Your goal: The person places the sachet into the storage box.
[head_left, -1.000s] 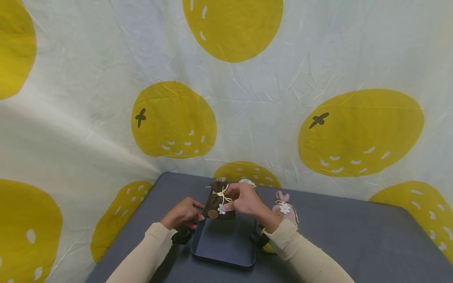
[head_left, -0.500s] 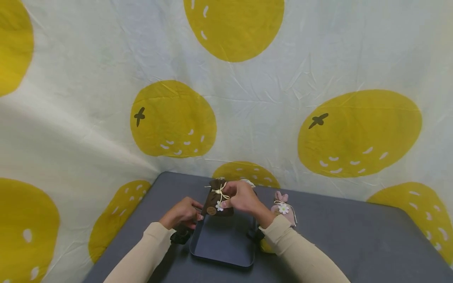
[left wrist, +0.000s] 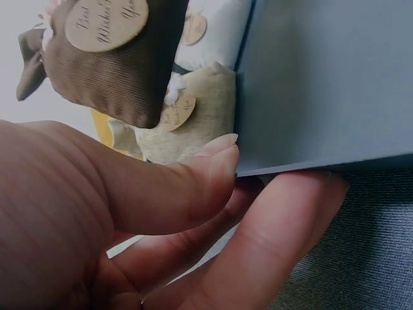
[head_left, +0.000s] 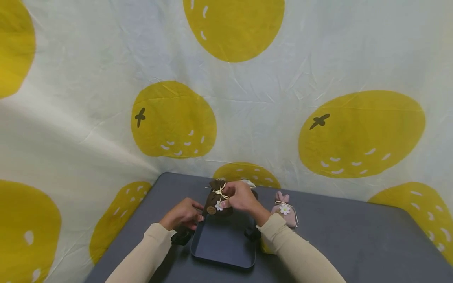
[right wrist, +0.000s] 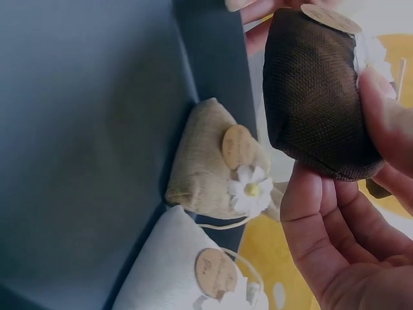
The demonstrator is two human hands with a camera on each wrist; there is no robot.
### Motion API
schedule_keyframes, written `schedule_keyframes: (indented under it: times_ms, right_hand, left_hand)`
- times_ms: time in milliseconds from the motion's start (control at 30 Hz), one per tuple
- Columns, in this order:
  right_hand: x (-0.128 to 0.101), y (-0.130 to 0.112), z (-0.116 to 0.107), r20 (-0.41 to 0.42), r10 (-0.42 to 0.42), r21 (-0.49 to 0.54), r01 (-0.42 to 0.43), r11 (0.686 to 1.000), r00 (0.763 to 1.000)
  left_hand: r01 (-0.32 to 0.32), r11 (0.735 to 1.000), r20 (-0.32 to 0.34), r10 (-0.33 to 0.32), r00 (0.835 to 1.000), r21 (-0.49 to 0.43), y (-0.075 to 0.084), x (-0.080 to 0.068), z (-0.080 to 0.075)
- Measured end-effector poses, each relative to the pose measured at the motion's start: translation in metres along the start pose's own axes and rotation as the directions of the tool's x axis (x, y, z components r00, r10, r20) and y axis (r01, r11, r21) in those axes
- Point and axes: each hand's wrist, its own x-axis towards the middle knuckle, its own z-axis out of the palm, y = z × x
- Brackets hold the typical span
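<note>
My right hand [head_left: 226,198] pinches a dark brown drawstring pouch [head_left: 214,202] with a white flower and a round tag, holding it above the far end of a dark blue tray [head_left: 223,245]. The right wrist view shows that pouch [right wrist: 313,97] between thumb and fingers [right wrist: 387,110]. My left hand [head_left: 194,217] grips the tray's far left edge; in the left wrist view, thumb and finger [left wrist: 213,161] pinch the tray's rim [left wrist: 310,161]. A beige pouch [right wrist: 210,161] and a white pouch [right wrist: 174,274] lie just beyond the tray.
A pink pouch [head_left: 284,212] stands right of the tray on the grey table [head_left: 354,236]. A yellow object [head_left: 263,247] shows under my right sleeve. A white cloth with big yellow fruit prints [head_left: 247,98] hangs close behind the table.
My right hand has shifted slightly left and farther away with the brown pouch. The left hand has kept its grip on the tray's edge.
</note>
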Motion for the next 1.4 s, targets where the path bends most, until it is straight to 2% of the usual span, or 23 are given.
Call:
schedule_keyframes:
  times_ms: [467,1400]
  right_hand:
    - [0.008,0.013,0.009,0.01,0.055,-0.056,-0.054,0.997,0.998]
    - [0.015,0.032,0.028,0.028,0.025,-0.162,-0.02,0.987,0.999]
  left_hand:
    - [0.011,1.0,0.006,-0.011,1.0,-0.004,0.002,0.0,-0.001]
    - [0.011,1.0,0.009,-0.011,1.0,-0.02,0.001,0.0,-0.001]
